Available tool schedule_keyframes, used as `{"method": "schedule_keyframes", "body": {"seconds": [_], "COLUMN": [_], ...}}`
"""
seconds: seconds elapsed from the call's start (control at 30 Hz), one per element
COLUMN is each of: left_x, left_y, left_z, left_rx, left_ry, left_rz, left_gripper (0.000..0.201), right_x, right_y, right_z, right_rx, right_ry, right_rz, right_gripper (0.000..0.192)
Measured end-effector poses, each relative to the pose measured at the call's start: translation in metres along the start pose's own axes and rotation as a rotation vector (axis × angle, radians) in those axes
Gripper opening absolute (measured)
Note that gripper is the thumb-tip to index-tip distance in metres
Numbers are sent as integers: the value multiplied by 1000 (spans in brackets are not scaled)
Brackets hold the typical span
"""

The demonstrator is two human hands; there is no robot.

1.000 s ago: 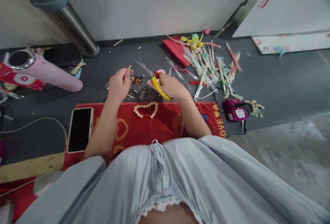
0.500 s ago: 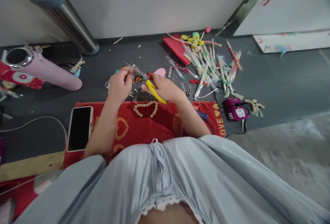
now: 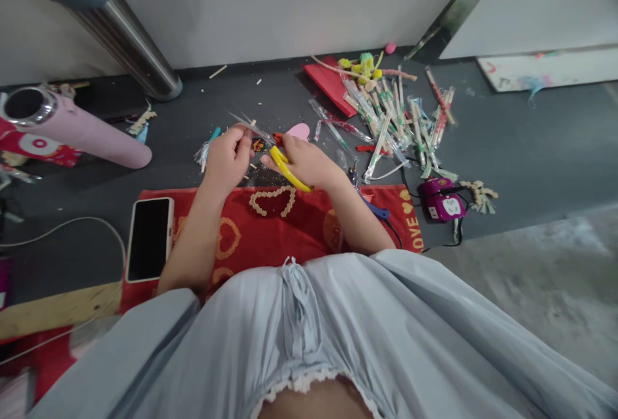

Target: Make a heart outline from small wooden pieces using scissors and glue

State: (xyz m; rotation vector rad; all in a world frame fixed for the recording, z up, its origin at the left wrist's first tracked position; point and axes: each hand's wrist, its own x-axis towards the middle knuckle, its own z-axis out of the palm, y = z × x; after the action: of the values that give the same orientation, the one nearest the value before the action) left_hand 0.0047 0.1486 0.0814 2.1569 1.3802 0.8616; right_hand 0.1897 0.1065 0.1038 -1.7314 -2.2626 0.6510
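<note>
My right hand (image 3: 309, 161) is closed on a pair of scissors with yellow handles (image 3: 290, 173). Their blades point up and left, passing close to the fingertips of my left hand (image 3: 226, 158). That hand pinches a thin pale wooden stick (image 3: 253, 123), of which only a short end shows. Under the blades lies a small dark patterned piece with orange bits (image 3: 259, 145), partly hidden. A heart-like outline of short pale pieces (image 3: 273, 194) rests on the red towel (image 3: 275, 239) below my hands. Small chips are scattered around my fingers.
Wrapped sticks (image 3: 381, 116) and a red envelope (image 3: 333, 84) lie to the right, near a purple power adapter (image 3: 443, 200). On the left are a phone (image 3: 150, 239), a pink tumbler (image 3: 91, 126) and a steel table leg (image 3: 138, 46).
The view has shifted slightly. Both hands keep nearly the same place, with the scissors still beside my left fingertips and tilted a little differently.
</note>
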Motion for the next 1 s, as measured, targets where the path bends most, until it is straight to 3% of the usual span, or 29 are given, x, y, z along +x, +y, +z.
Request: {"method": "schedule_keyframes", "body": {"seconds": [0.73,1.0], "left_x": [0,2], "left_y": [-12,-14], "left_z": [1,2], "left_rx": [18,-83], "left_ry": [36,27], "left_rz": [7,-39], "left_gripper": [31,35], "right_x": [3,1], "right_y": [-14,-10], "right_z": [2,4], "right_rx": [1,-50], "right_ry": [-9,37], "right_rz": [157,110], "right_gripper": [70,77]}}
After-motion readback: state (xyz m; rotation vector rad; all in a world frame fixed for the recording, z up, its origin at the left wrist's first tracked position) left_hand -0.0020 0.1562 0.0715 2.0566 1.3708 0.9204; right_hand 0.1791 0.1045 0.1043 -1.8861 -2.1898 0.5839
